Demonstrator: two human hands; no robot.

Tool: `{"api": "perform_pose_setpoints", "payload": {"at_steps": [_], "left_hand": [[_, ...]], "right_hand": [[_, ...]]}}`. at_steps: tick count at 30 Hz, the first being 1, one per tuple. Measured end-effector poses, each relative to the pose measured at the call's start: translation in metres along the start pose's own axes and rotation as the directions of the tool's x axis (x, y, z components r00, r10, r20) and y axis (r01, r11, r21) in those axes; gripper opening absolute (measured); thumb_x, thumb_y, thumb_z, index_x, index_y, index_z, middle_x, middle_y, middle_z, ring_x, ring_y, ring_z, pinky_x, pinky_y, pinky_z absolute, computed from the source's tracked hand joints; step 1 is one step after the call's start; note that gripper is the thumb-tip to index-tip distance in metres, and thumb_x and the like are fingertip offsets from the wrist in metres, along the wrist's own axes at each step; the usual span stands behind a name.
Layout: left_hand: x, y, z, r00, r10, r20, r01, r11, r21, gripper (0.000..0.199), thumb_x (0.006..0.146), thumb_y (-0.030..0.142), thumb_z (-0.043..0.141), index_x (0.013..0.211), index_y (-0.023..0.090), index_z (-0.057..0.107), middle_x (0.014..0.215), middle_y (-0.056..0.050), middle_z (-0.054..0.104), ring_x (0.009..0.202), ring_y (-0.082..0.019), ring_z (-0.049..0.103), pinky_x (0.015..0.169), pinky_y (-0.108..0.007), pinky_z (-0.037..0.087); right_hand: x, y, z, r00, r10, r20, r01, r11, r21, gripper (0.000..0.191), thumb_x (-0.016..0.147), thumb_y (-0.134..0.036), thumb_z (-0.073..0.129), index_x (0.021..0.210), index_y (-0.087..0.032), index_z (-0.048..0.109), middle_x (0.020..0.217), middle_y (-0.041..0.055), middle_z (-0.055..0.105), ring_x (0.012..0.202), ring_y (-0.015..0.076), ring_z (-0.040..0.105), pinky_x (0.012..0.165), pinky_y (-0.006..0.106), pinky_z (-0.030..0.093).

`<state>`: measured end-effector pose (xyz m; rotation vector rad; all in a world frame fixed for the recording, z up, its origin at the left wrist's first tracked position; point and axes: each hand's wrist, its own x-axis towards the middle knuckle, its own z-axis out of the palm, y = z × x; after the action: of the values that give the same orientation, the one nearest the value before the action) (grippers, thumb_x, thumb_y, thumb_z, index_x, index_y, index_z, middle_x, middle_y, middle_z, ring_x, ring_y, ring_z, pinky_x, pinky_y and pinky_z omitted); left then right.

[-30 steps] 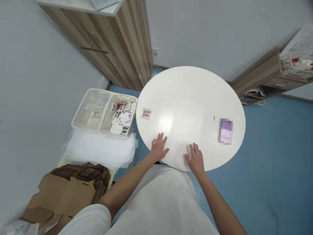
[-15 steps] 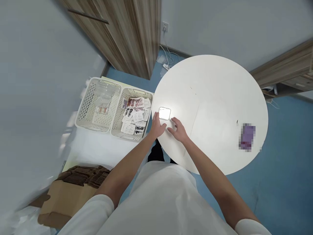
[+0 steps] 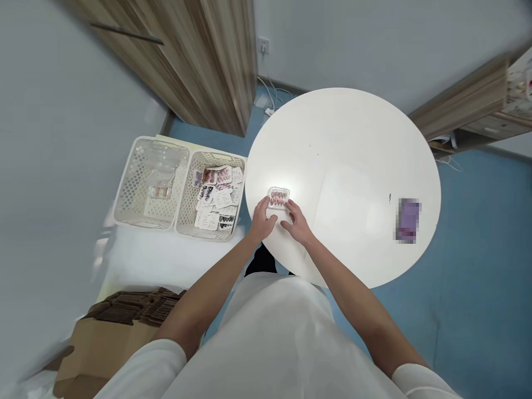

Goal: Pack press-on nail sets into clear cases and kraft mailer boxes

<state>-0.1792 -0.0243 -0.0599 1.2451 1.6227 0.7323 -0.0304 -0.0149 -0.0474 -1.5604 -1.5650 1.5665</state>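
A small clear plastic case point(image 3: 278, 198) lies near the left edge of the round white table, with rows of pinkish press-on nails showing in it. My left hand point(image 3: 261, 220) has its fingertips against the case's left side, its thumb spread out below. On the opposite side, the fingertips of my right hand point(image 3: 297, 223) touch the right edge, the thumb also apart from the case. Between them the two hands grip the case. Its lower corners are partly covered by my fingers.
Left of the table point(image 3: 353, 166), one white basket point(image 3: 209, 234) holds nail cards and another point(image 3: 124, 183) holds clear plastic cases. Brown cardboard boxes point(image 3: 103, 343) lie at lower left. A blurred purple object point(image 3: 408, 220) rests on the table's right side.
My right hand has come in to touch the case. The case has shifted slightly right and toward me; the glare on it is gone and the nails show. The camera view has shifted.
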Motion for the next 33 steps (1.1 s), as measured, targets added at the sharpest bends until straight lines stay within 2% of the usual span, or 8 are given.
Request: {"api": "perform_pose_setpoints", "payload": {"at_steps": [4,11,14,17,21,26,30,33], "left_hand": [[-0.026,0.015,0.035,0.996,0.066,0.063,-0.066,0.998,0.001,0.062,0.071,0.017,0.044,0.132,0.019,0.03,0.139,-0.006,0.028,0.127,-0.022,0.027,0.104,-0.037,0.029],[-0.071,0.043,0.112,0.957,0.09,0.275,-0.115,0.99,0.076,0.061,0.069,0.016,0.044,0.13,0.018,0.035,0.138,-0.007,0.03,0.126,-0.022,0.03,0.101,-0.035,0.033],[-0.081,0.049,0.139,0.953,0.072,0.294,-0.117,0.983,0.141,0.06,0.069,0.015,0.044,0.129,0.018,0.037,0.138,-0.006,0.032,0.125,-0.022,0.032,0.102,-0.035,0.032],[-0.086,0.052,0.159,0.959,0.047,0.281,-0.107,0.973,0.202,0.061,0.07,0.015,0.044,0.13,0.018,0.036,0.138,-0.007,0.031,0.125,-0.022,0.032,0.101,-0.036,0.033],[-0.089,0.055,0.171,0.967,0.013,0.253,-0.085,0.957,0.277,0.06,0.07,0.017,0.044,0.13,0.017,0.035,0.139,-0.007,0.03,0.125,-0.023,0.033,0.1,-0.036,0.035],[-0.091,0.06,0.173,0.97,-0.014,0.241,-0.074,0.933,0.351,0.059,0.071,0.019,0.043,0.129,0.014,0.035,0.138,-0.009,0.032,0.125,-0.023,0.032,0.103,-0.037,0.03],[-0.092,0.059,0.175,0.97,-0.007,0.242,-0.089,0.92,0.382,0.06,0.072,0.019,0.043,0.13,0.014,0.033,0.138,-0.009,0.03,0.126,-0.023,0.03,0.105,-0.037,0.027],[-0.095,0.053,0.173,0.972,0.054,0.228,-0.147,0.898,0.414,0.062,0.071,0.018,0.045,0.131,0.015,0.029,0.138,-0.01,0.03,0.127,-0.022,0.028,0.104,-0.038,0.027]], "right_hand": [[-0.04,0.02,-0.035,0.998,-0.021,-0.056,0.019,0.999,-0.043,0.062,0.071,-0.024,0.053,0.13,-0.027,0.033,0.142,0.0024,0.022,0.129,0.0186,0.025,0.104,0.039,0.028],[-0.124,0.076,-0.104,0.993,-0.011,-0.113,-0.005,0.991,-0.135,0.055,0.072,-0.021,0.047,0.126,-0.025,0.039,0.139,0.0041,0.029,0.126,0.0194,0.031,0.101,0.039,0.033],[-0.143,0.099,-0.123,0.994,-0.022,-0.111,0.004,0.987,-0.163,0.055,0.072,-0.019,0.046,0.126,-0.025,0.039,0.139,0.0046,0.031,0.125,0.0201,0.033,0.099,0.04,0.035],[-0.147,0.114,-0.134,0.994,-0.041,-0.102,0.02,0.981,-0.195,0.057,0.07,-0.019,0.047,0.126,-0.023,0.039,0.138,0.0056,0.031,0.125,0.0209,0.033,0.099,0.041,0.034],[-0.144,0.122,-0.142,0.997,-0.036,-0.065,0.022,0.978,-0.206,0.059,0.069,-0.02,0.048,0.127,-0.02,0.038,0.139,0.0072,0.029,0.126,0.021,0.03,0.101,0.04,0.031],[-0.142,0.127,-0.144,0.999,-0.051,0.011,0.052,0.966,-0.253,0.061,0.069,-0.022,0.048,0.129,-0.019,0.036,0.139,0.0079,0.028,0.127,0.0216,0.03,0.102,0.04,0.03],[-0.143,0.128,-0.143,0.996,-0.084,0.007,0.082,0.955,-0.286,0.059,0.071,-0.023,0.046,0.128,-0.019,0.036,0.138,0.008,0.03,0.125,0.0212,0.031,0.101,0.04,0.031],[-0.147,0.129,-0.141,0.991,-0.126,-0.036,0.107,0.936,-0.336,0.057,0.073,-0.023,0.045,0.128,-0.02,0.035,0.137,0.0085,0.028,0.124,0.0215,0.032,0.099,0.04,0.033]]}}
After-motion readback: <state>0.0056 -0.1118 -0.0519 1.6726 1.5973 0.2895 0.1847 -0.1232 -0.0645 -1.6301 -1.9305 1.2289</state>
